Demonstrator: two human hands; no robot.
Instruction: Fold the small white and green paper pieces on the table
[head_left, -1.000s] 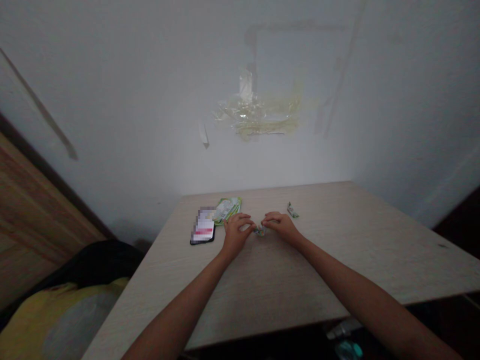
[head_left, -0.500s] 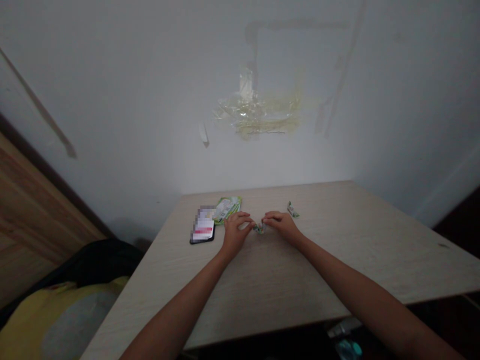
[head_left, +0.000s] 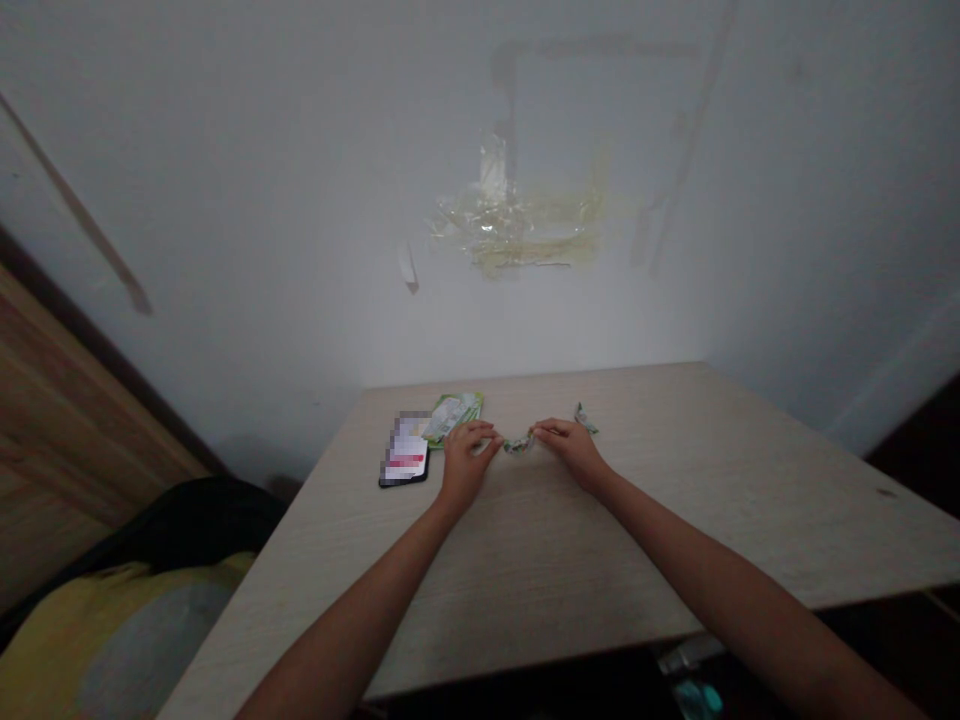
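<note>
A thin, curved strip (head_left: 517, 445) with green, white and reddish patches spans the space between my hands, bowed downward in the middle. Its left end is pinched by my left hand (head_left: 468, 455), thumb against fingers. On the other end, the fingertips of my right hand (head_left: 568, 450) are closed. The strip looks like folded printed wrapper, too small to make out fully. Behind my left hand lie green-and-white packets (head_left: 456, 412), overlapping a phone (head_left: 405, 455) with a lit, blurred screen. Just beyond my right hand rests a small folded green-and-white piece (head_left: 586, 418).
Everything lies on a pale wooden table (head_left: 525, 570) against a white wall (head_left: 300, 200) with peeling tape (head_left: 491, 225). Yellow and grey cloth (head_left: 135, 630) is at the lower left. Below the front edge, a bottle with a teal cap (head_left: 709, 697) shows.
My hands have drawn slightly apart, and the strip between them has stretched from a bunched V into a longer shallow curve. The phone and packets stay put.
</note>
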